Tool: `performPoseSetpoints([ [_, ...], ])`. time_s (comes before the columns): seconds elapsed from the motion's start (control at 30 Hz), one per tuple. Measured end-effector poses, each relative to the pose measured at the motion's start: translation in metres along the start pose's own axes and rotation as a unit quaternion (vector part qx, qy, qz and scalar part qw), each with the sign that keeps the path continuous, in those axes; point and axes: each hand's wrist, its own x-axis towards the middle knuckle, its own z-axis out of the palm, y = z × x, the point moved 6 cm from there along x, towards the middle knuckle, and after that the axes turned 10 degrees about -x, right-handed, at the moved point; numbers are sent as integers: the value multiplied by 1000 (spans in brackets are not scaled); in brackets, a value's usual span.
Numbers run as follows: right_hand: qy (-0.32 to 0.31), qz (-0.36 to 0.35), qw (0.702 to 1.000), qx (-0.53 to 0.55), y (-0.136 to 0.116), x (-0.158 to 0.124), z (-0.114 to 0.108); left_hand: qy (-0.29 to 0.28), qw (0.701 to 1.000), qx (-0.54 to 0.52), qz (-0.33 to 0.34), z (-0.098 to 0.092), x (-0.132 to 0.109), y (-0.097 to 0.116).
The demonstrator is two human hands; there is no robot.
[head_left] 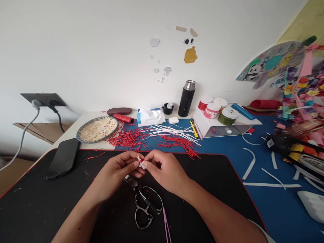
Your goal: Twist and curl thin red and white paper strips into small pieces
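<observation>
My left hand (118, 168) and my right hand (162, 168) meet above a black desk mat (76, 189), fingertips pinching a small red-and-white twisted piece of paper cord (141, 163) between them. Below my hands, a pair of black-patterned scissors (144, 202) lies shut on the mat, its blades partly hidden under my left hand. A slim purple tool (166, 224) lies by the scissors' handles. Loose red cords (129, 140) and white cords (172, 133) are spread just beyond the mat.
A round woven bamboo tray (97, 129) and a red thread spool (123, 118) stand at the back. A black phone (63, 158) lies left of the mat. A black flask (187, 99) and several jars (212, 109) stand behind. White paper strips (270, 185) and colourful paper crafts (301, 87) crowd the right side.
</observation>
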Motion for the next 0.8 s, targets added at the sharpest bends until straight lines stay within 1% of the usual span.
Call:
performPoseSetpoints([
  [0.13, -3, -11, 1000, 3, 2, 0, 1, 9, 1000, 11, 4, -1, 1, 1],
  [0.3, 13, -1, 1000, 9, 5, 0, 0, 11, 999, 34, 13, -2, 0, -1],
  [0.57, 23, -5, 1000, -9, 3, -1, -1, -3, 997, 70, 22, 6, -2, -2],
  [0.67, 22, 1, 1000, 22, 5, 0, -1, 1, 998, 64, 19, 7, -2, -1],
  [0.8, 18, 29, 996, 78, 8, 2, -3, 25, 999, 40, 28, 3, -1, 1],
])
